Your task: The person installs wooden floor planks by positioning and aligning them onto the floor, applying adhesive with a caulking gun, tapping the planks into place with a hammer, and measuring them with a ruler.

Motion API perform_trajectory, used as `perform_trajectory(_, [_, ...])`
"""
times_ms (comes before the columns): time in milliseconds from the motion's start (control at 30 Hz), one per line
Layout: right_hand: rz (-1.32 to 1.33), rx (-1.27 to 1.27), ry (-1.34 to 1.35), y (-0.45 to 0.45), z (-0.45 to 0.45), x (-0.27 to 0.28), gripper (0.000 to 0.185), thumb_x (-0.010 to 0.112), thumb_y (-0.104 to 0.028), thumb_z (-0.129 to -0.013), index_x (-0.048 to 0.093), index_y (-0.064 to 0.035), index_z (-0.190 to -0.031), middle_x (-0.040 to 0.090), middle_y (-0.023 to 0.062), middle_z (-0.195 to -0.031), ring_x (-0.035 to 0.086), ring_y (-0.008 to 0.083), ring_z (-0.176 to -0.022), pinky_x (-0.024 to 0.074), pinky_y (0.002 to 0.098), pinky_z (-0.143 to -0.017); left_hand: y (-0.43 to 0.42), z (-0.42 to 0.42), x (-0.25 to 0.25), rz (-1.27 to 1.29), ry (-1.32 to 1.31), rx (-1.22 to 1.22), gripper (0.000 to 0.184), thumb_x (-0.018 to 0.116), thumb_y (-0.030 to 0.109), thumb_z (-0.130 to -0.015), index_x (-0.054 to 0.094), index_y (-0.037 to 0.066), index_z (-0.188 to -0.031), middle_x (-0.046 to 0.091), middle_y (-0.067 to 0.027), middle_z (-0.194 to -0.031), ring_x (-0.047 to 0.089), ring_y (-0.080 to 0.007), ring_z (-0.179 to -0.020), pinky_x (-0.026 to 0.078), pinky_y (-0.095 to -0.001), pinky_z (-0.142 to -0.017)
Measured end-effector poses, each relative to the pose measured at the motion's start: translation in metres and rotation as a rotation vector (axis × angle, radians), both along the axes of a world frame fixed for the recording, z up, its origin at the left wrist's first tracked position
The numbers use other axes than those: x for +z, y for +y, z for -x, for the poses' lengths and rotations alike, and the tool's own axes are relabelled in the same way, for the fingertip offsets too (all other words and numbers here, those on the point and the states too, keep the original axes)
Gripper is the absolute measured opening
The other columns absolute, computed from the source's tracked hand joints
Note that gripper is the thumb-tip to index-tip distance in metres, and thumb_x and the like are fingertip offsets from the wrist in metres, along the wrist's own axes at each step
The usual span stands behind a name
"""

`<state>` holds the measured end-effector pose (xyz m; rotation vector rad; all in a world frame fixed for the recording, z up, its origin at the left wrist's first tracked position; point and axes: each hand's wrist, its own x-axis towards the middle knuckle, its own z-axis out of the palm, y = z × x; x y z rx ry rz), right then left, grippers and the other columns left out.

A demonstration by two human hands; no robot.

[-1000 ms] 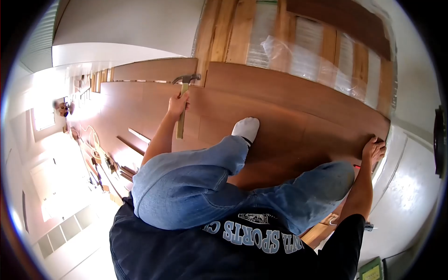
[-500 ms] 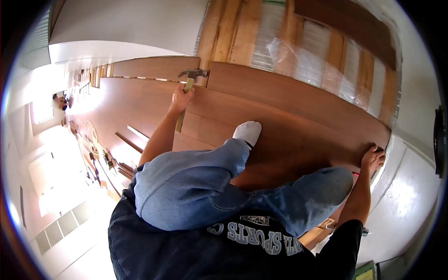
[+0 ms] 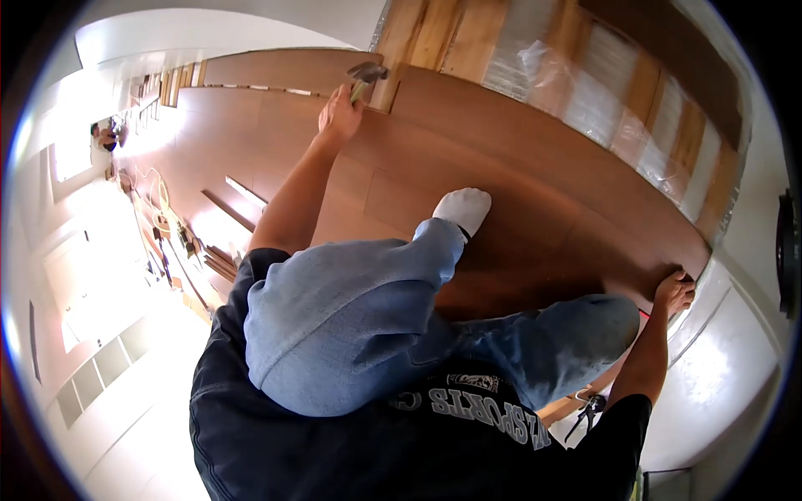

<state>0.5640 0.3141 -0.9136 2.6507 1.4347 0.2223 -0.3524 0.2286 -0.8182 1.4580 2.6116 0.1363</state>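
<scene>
Grips a hammer (image 3: pixel 366 72) by its handle in the left hand (image 3: pixel 340 115), fingers wrapped firmly round it, with the slightly blurred head pointing to the far side, just beside the left end of a long floorboard (image 3: pixel 535 154); cannot tell whether touching the wood. Rests the right hand (image 3: pixel 675 292) at the right end of the same long floorboard, close to a white wall (image 3: pixel 723 342), fingers slightly bent; cannot tell from this angle whether closed on anything. Just beside the right wrist, a small red item (image 3: pixel 643 316), mostly hidden. Between the hands, a foot in a white sock (image 3: pixel 464 209) on brown flooring, then bent legs in blue jeans (image 3: pixel 351 326) and, at the near side, a dark lettered shirt (image 3: pixel 317 459). Along the far edge of the long floorboard, bare wooden strips (image 3: pixel 472 37) with silvery panels (image 3: pixel 508 73) between and crumpled clear plastic over part of them; at far right, a dark brown board (image 3: pixel 668 50) lying across the strips. Left of the hammer, another brown board (image 3: pixel 292 67), parted from the flooring by a narrow gap. Farther left on the floor, loose boards (image 3: pixel 227 209) and a yellowish hose or cord (image 3: pixel 163 200). At far left, another person (image 3: pixel 104 136), too small for detail; at near left, white open shelves (image 3: pixel 109 359).
</scene>
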Motion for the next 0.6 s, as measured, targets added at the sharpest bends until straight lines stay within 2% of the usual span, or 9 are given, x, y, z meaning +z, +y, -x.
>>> perform_trajectory(133, [0.021,0.002,-0.043,0.002,0.002,0.003,0.078,0.041,-0.06,-0.104,0.043,0.0022,-0.152,0.046,0.0305,-0.155,0.043,0.0422,-0.146,0.0317,0.0545,-0.121,0.008,0.006,-0.004,0.046,-0.034,0.076,0.043,0.069,0.041,-0.097,0.059,0.012,-0.126,0.069,-0.0193,-0.125,0.067,-0.0459,-0.112,0.054,-0.056,-0.093])
perform_trajectory(333, [0.023,0.026,-0.089,0.0,-0.005,-0.003,0.077,0.042,-0.06,-0.104,0.046,0.0032,-0.149,0.05,0.0304,-0.151,0.046,0.0426,-0.142,0.0338,0.0562,-0.118,0.02,0.005,0.018,0.176,-0.129,0.072,0.046,0.076,0.046,-0.091,0.068,0.009,-0.118,0.074,-0.0187,-0.118,0.068,-0.0427,-0.113,0.054,-0.0544,-0.095])
perform_trajectory(533, [0.046,-0.008,-0.047,0.002,-0.009,-0.004,0.077,0.039,-0.06,-0.104,0.046,0.0022,-0.148,0.05,0.0308,-0.15,0.047,0.0434,-0.142,0.0333,0.0567,-0.118,0.025,0.001,0.025,0.225,-0.065,0.107,0.044,0.075,0.046,-0.092,0.07,0.011,-0.119,0.075,-0.019,-0.115,0.069,-0.0407,-0.116,0.055,-0.0527,-0.096])
perform_trajectory(600, [0.057,-0.018,-0.037,0.002,-0.009,-0.004,0.077,0.038,-0.06,-0.104,0.046,0.0021,-0.149,0.05,0.0308,-0.15,0.047,0.0435,-0.142,0.0331,0.0564,-0.118,0.025,0.012,0.02,0.287,0.012,0.206,0.042,0.072,0.044,-0.094,0.07,0.014,-0.122,0.075,-0.0191,-0.117,0.069,-0.0399,-0.117,0.055,-0.0533,-0.096])
